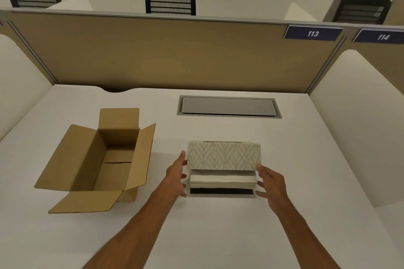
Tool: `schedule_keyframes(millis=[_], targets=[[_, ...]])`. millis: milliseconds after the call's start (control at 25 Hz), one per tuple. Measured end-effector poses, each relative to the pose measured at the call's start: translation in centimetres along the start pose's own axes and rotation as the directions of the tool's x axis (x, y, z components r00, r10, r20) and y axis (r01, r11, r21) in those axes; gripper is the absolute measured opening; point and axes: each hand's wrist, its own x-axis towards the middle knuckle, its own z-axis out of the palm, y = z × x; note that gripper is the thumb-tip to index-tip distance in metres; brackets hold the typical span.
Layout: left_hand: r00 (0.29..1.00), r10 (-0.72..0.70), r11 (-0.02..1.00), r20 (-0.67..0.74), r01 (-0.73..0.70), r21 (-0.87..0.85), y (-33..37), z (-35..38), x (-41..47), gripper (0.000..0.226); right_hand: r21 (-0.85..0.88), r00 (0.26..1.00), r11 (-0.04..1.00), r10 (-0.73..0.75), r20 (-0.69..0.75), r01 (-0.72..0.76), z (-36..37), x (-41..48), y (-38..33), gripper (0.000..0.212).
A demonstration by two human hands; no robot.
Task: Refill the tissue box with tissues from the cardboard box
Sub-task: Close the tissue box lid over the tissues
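Observation:
The tissue box cover, pale with a leaf pattern, hangs level a little above its dark base. A white stack of tissues lies on that base, showing under the cover's lower edge. My left hand presses the cover's left end with its thumb up high and its fingers spread lower down. My right hand touches the cover's lower right corner with fingers spread. The open cardboard box stands to the left with its flaps out, and I see nothing inside it.
A grey cable hatch is set flush in the white desk behind the tissue box. A tan partition closes the back, and white side panels rise at left and right. Black chairs show beyond the partition.

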Motion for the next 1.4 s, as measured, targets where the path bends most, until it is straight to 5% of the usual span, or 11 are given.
schedule_keyframes(millis=[360,640,880,1400], targets=[[0.996,0.075,0.996,-0.057,-0.078,-0.049,-2.3,-0.2,-1.0,0.059,0.149,0.992,0.981,0.122,0.009,-0.122,-0.4,-0.6,1.8,0.064],[0.998,0.056,0.995,-0.005,-0.056,-0.081,-2.6,0.0,-1.3,0.067,0.096,0.984,0.979,0.174,0.043,-0.177,-0.6,-0.4,1.7,0.086],[0.998,-0.013,0.996,0.057,0.018,-0.087,-2.3,-0.5,-1.0,0.076,-0.011,0.978,0.978,0.207,0.025,-0.207,-0.8,-0.6,1.1,0.077],[0.991,-0.043,0.984,0.126,0.064,-0.166,-0.6,0.3,-0.1,0.060,0.164,0.980,0.967,0.196,0.026,-0.198,-0.2,0.6,0.0,0.069]])
